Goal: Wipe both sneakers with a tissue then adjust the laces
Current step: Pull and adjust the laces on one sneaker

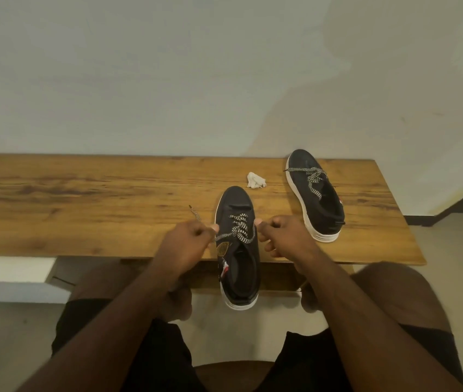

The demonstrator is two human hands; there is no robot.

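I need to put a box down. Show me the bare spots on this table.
Free: the table's long stretch left of the near sneaker. Crowded: the right end, with tissue, far sneaker and both hands on the laces.

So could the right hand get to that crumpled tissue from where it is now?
Probably yes. The tissue lies in the open on the table, beyond the near sneaker, with nothing between. But the right hand is pinching a lace and must let go first.

No legible text anywhere; perhaps a brand mark on the near sneaker's (238, 250) tongue patch (222, 248).
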